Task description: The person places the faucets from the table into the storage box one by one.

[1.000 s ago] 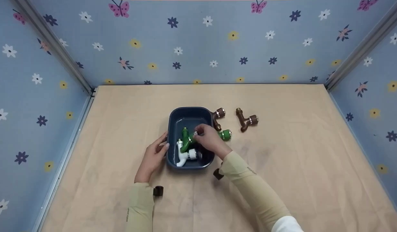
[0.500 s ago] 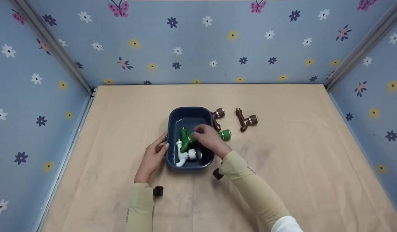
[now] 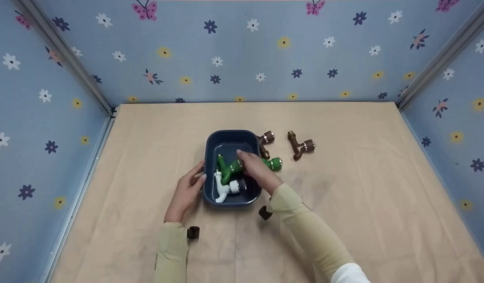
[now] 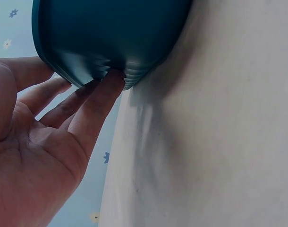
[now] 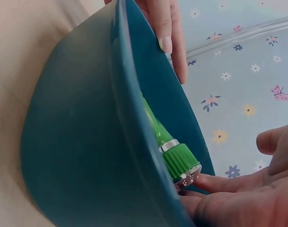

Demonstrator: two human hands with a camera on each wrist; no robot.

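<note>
A dark blue basin (image 3: 230, 135) holds a green faucet (image 3: 227, 171) and a white faucet (image 3: 222, 190) lying side by side. My left hand (image 3: 187, 192) rests its extended fingers against the basin's left outer side; the left wrist view shows these fingers (image 4: 99, 106) touching the wall. Inside the basin's right part is my right hand (image 3: 259, 171). In the right wrist view, its fingers (image 5: 233, 183) touch the end of the green faucet's knob (image 5: 180, 161), while the thumb (image 5: 271, 141) stands apart. The rest of that faucet is partly hidden behind the basin's wall.
Another green faucet (image 3: 275, 163) lies just right of the basin, partly behind my right hand. A brown faucet (image 3: 268, 138) sits against the basin's right side, with a second brown faucet (image 3: 301, 146) farther right. Flower-patterned panels (image 3: 234, 51) border the beige-covered table (image 3: 344, 188).
My right thumb has lifted off the green faucet's knob, which now shows uncovered. That faucet has shifted slightly left in the basin. The left hand has stayed in place.
</note>
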